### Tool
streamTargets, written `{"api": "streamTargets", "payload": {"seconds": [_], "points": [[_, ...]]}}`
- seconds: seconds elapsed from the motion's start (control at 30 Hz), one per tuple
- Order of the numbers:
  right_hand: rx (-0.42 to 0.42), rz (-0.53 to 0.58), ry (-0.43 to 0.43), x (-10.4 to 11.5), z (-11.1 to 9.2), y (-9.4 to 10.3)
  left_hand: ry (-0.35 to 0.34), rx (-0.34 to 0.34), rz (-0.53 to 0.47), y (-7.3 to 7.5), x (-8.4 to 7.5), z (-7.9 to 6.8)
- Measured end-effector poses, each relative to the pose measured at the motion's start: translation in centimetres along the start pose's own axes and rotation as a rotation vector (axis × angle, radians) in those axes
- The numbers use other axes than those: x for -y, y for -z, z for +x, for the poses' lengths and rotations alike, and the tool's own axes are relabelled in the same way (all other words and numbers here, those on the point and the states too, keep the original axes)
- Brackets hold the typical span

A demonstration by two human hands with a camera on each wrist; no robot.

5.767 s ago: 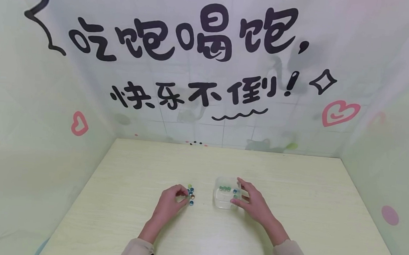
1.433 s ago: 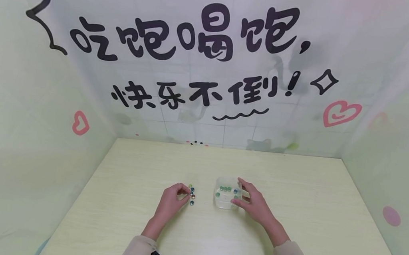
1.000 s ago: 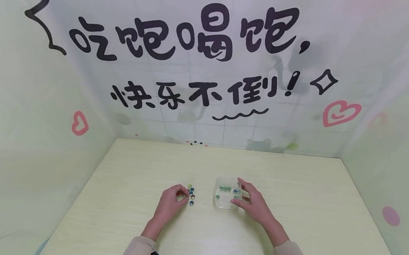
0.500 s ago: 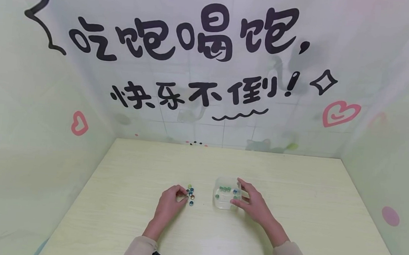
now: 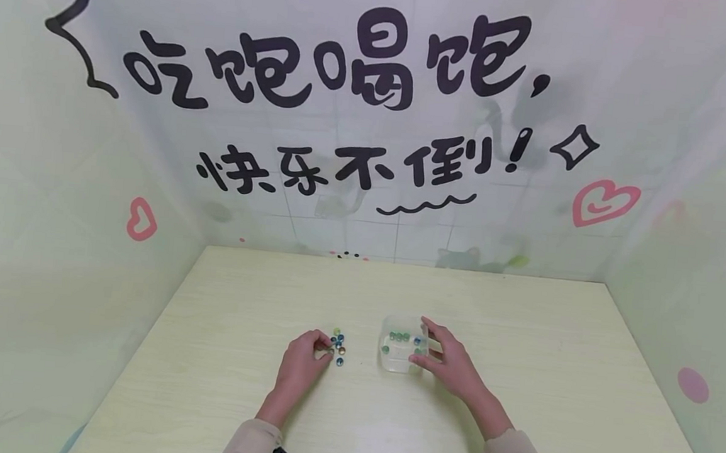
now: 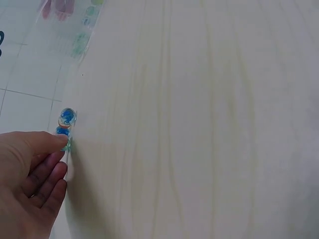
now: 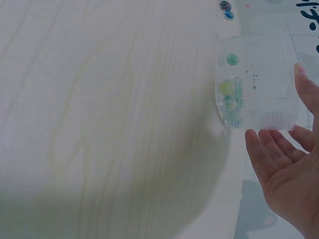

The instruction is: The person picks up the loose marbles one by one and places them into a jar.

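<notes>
In the head view my left hand (image 5: 304, 360) is at the left side of a small group of glass marbles (image 5: 340, 338) on the table. Its thumb and fingertips pinch a greenish marble (image 5: 331, 351) at the edge of that group; in the left wrist view, the thumb partly covers this marble (image 6: 67, 145). To the right, my right hand (image 5: 453, 358) grips a clear plastic box (image 5: 398, 364) by its right side, thumb and fingers on opposite walls. Several marbles, mostly green (image 7: 232, 59) with a blue one (image 5: 417, 341), lie inside the box.
A pale wood-grain table (image 5: 522, 324) lies under both hands. Printed cloth walls (image 5: 362, 233) with black lettering rise at its back and sides. An orange-brown marble (image 5: 342, 351) and a blue one (image 5: 340, 362) sit at the near side of the group.
Since the oldest frame, a green marble has appeared at the box's left side. Over the last second, my left hand has shifted slightly left, uncovering more marbles. My right hand stays on the box.
</notes>
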State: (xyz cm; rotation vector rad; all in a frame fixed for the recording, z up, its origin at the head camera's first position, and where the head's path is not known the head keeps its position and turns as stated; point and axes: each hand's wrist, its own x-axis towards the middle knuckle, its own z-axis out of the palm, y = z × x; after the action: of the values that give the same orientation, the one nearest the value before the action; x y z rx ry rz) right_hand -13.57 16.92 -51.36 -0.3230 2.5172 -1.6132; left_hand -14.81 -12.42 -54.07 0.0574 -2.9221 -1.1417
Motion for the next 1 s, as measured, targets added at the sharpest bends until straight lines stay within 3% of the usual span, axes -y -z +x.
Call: {"api": "streamTargets", "payload": {"seconds": [1.0], "points": [[0.006, -0.025, 0.01, 0.0, 0.0, 0.0, -0.032, 0.015, -0.024, 0.7, -1.2, -0.2]]}}
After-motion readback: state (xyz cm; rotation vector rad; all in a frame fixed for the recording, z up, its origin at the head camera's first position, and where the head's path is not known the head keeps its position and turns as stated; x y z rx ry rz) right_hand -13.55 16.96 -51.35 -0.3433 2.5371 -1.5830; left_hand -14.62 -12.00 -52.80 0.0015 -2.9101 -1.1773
